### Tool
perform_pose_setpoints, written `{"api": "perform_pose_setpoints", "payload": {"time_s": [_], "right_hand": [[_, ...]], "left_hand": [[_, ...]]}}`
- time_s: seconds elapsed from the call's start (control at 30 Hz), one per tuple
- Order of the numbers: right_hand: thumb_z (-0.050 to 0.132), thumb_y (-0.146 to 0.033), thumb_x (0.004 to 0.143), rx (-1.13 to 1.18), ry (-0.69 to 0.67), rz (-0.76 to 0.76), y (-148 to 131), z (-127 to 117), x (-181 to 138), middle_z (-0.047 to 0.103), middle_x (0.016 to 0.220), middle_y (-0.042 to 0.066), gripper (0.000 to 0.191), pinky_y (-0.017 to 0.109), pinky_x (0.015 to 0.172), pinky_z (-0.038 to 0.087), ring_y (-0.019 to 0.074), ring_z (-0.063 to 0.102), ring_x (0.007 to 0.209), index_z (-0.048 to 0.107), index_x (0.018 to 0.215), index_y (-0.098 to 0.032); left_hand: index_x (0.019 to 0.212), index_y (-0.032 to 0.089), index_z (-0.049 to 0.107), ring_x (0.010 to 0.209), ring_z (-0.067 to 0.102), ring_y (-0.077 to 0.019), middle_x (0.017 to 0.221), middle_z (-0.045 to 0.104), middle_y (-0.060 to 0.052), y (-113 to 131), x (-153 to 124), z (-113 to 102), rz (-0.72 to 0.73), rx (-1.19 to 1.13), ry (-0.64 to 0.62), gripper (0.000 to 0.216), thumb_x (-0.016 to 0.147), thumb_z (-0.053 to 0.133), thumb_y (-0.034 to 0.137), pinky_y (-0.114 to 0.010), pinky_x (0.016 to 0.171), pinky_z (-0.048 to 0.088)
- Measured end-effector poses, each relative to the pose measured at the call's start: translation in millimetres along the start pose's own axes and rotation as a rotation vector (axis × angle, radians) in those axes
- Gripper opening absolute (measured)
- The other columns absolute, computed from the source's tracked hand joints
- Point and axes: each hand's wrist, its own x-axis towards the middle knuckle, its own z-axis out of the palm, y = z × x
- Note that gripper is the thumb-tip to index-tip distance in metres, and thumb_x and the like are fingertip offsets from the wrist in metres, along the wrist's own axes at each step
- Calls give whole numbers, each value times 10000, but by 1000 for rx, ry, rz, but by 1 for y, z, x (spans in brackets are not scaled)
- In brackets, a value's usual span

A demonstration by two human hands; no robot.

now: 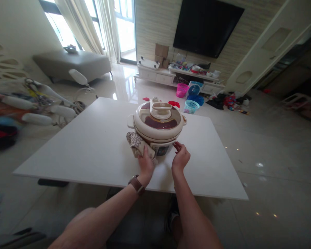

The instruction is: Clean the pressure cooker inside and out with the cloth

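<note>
A cream electric cooking pot (158, 133) with a lid (161, 119), part see-through with a brown band, is at the middle of a white table (93, 145). My left hand (146, 164), below a brown-strapped watch, grips a beige patterned cloth (140, 147) and presses it against the pot's front left side. At the pot's lower right, my right hand (180, 156) has its fingers curled in at the base beside the control panel (162, 150). Its fingertips are partly hidden, and I cannot tell whether they carry any of the pot's weight.
Beyond the table, a teal basket (191, 106), a pink basket (181, 90) and bags stand on the glossy floor. A low TV cabinet (158, 76) holds clutter. White chairs (63, 110) are at the left, and a grey bench (72, 64) is by the window.
</note>
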Motion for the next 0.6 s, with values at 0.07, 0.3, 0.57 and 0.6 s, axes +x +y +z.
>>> {"api": "perform_pose_setpoints", "payload": {"time_s": [0.07,0.3,0.57,0.6], "right_hand": [[491,-443,881,-20,-35,-25,2,-2,-5,836,1036,120,444,330,779,515,280,793,1038,815,994,-160],[511,-436,885,-6,-102,-57,7,2,-14,835,1039,111,409,343,833,520,269,787,1008,813,963,-171],[494,-421,899,-24,-128,-56,8,6,-16,835,1012,103,400,336,832,522,253,789,951,805,940,-173],[493,-422,903,-29,-133,-61,8,6,-17,834,1011,103,401,334,828,521,251,789,947,805,938,-174]], "left_hand": [[1314,156,689,1412,608,-297,1480,656,-187,0,6,0,25,-9,18,439,974,630,427,-454,1252,413],[1247,159,710,1283,684,-257,1347,723,-143,-3,62,1,-91,-76,169,370,974,598,383,-424,1189,482],[1191,156,700,1228,703,-220,1317,731,-128,23,71,6,-38,-199,154,344,978,550,380,-374,1128,525],[1208,157,697,1256,688,-217,1347,720,-125,28,66,7,55,-200,148,348,971,564,373,-368,1150,506]]}}
